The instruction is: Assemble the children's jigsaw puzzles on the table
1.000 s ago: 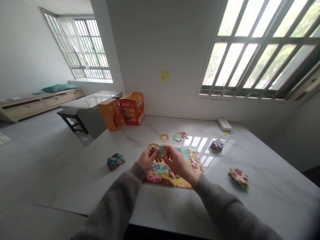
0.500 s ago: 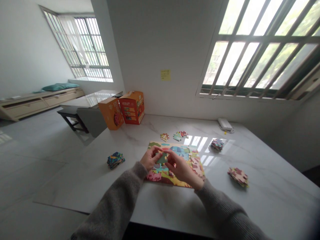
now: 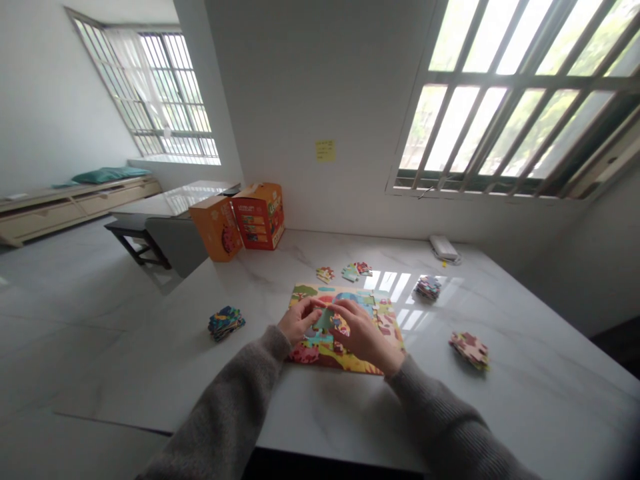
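Note:
A pale green jigsaw puzzle piece [image 3: 324,319] is held between both hands, over the middle of a colourful puzzle [image 3: 350,359]. My left hand [image 3: 301,320] pinches its left side between thumb and fingers. On its right side, my right hand [image 3: 361,331] grips it with thumb and fingertips. The puzzle lies flat on the white marbled table; trees, clouds and animals show on it, and my hands hide part of its middle and left. Just past its far edge lie a small group of loose pieces [image 3: 325,274] and another loose group [image 3: 357,271].
A stack of dark blue pieces [image 3: 227,323] lies left of the puzzle. To the right are a purplish stack [image 3: 428,287] and a pinkish-brown stack [image 3: 470,351]. Orange boxes [image 3: 260,217] stand at the back left, a white device [image 3: 444,249] at the back right by the wall.
The piece between my hands has tilted and now shows a paler green face. My fingers have shifted slightly on it. The whole view has moved a little, so things appear further left.

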`<state>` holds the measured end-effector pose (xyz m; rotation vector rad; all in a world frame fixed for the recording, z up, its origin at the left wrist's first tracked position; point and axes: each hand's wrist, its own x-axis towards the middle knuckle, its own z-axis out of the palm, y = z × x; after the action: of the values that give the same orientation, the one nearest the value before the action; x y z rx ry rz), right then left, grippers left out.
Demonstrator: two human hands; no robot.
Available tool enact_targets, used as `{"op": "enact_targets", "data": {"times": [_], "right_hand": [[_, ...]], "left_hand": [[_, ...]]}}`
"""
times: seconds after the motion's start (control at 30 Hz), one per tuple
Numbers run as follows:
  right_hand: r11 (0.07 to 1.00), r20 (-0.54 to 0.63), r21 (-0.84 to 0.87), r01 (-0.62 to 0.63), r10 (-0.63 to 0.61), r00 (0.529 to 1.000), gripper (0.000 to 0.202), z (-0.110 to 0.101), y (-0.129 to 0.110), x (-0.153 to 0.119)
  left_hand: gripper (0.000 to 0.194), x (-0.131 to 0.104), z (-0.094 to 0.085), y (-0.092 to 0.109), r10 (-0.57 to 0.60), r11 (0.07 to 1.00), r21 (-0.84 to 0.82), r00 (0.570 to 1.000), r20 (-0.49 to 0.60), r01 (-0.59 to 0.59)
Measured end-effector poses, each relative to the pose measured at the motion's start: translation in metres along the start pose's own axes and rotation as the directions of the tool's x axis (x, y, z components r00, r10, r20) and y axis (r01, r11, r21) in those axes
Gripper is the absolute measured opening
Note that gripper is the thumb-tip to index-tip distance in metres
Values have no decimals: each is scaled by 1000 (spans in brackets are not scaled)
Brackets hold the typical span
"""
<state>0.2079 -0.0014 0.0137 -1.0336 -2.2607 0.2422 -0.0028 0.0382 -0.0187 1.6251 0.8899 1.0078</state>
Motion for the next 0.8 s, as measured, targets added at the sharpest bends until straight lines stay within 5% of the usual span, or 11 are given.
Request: {"op": "enact_targets", "data": {"times": [0.23,0.57,0.8], "right_hand": [[986,-63,-164,-22,12,998,47,-8,13,0],[984,-80,-173,41,-56,995,57,-8,15,-3],[984,-156,-137,-115,93,983,23,-39,79,-23]], "left_hand": [[64,-5,-1,10,130,952,268,989,71,-144],[46,-1,-9,0,326,794,512,940,96,-328],[42,2,-17,-5,389,759,563,921,10,-326]]}}
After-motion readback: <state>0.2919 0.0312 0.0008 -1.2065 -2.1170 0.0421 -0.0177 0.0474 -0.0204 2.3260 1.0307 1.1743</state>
